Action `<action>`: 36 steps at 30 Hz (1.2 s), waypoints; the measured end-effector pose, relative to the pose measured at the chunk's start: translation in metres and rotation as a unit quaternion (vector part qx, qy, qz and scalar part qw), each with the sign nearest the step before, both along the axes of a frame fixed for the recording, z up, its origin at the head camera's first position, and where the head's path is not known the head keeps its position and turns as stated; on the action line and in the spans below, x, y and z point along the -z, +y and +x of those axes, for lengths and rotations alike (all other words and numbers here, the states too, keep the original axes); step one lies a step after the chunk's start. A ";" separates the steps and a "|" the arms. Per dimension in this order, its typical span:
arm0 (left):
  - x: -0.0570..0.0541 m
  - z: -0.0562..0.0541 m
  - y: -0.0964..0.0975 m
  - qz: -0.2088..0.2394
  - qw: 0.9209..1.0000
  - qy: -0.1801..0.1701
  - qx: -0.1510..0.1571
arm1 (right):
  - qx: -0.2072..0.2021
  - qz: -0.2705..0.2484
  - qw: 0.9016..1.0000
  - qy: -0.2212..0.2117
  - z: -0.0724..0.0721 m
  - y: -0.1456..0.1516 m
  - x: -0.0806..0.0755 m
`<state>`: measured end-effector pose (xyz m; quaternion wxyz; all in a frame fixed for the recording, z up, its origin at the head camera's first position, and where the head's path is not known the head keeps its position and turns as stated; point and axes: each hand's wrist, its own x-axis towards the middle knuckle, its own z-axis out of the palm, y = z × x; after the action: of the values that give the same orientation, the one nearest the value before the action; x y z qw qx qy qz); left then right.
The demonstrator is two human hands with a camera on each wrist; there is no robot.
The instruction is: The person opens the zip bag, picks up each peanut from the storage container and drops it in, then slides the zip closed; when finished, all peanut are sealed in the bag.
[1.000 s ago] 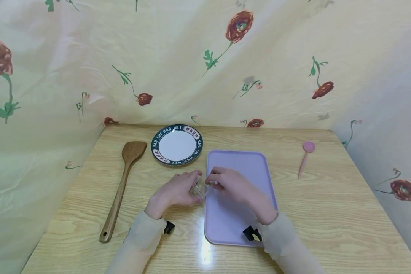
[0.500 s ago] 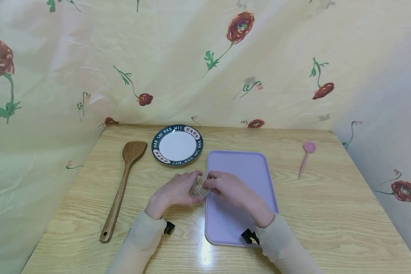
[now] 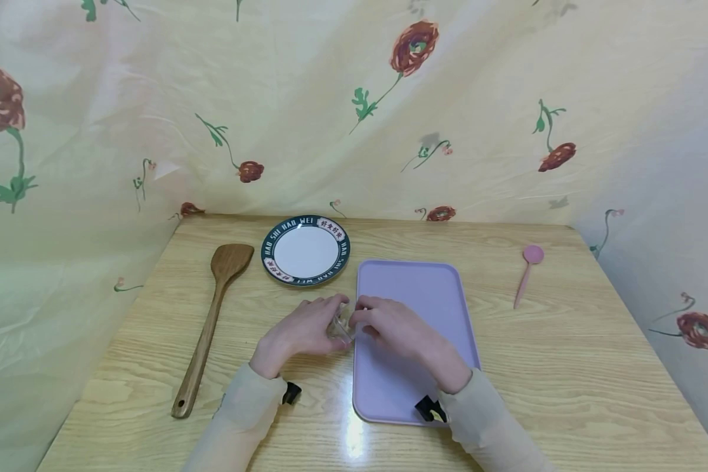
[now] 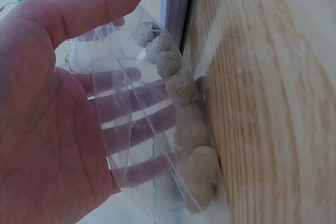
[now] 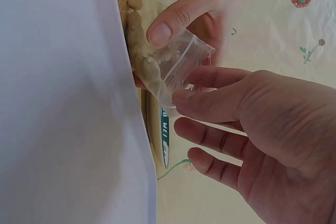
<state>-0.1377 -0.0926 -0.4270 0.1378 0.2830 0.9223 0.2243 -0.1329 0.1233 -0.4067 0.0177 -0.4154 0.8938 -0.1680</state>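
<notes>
A clear zip-top plastic bag (image 4: 123,140) stands at the left edge of the lilac tray (image 3: 415,282). Several round, beige, wrinkled pieces (image 4: 181,87) lie along its bottom, close to the wooden table; their kind cannot be told. My left hand (image 3: 305,328) holds the bag from the left, thumb on one side and spread fingers behind the clear plastic. From above the tray, my right hand (image 3: 396,328) pinches the ribbed zip end (image 5: 186,69) of the bag between thumb and index finger. Its other fingers are bent loosely below.
A white plate (image 3: 305,252) with a dark lettered rim sits behind the hands. To the left lies a long wooden spatula (image 3: 217,295). A small pink spoon (image 3: 528,269) lies far right. Floral cloth (image 3: 307,118) hangs behind and beside the table (image 3: 566,367).
My right hand has shifted slightly left, towards the bag's zip end and my left hand. The left hand keeps its place on the bag.
</notes>
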 end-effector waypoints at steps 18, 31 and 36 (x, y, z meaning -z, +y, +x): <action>-0.001 0.000 0.000 0.006 1.000 0.002 -0.002 | 0.017 -0.002 1.000 -0.019 0.000 0.001 -0.007; 0.000 0.000 0.001 0.008 1.000 0.002 -0.009 | 0.075 -0.030 0.995 -0.058 0.001 0.004 -0.011; 0.000 0.001 0.002 0.005 1.000 0.010 -0.022 | 0.102 -0.053 0.991 -0.061 0.002 0.003 -0.011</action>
<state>-0.1371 -0.0908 -0.4267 0.1221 0.2651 0.9286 0.2290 -0.1309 0.1268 -0.3959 0.0331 -0.3111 0.9185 -0.2416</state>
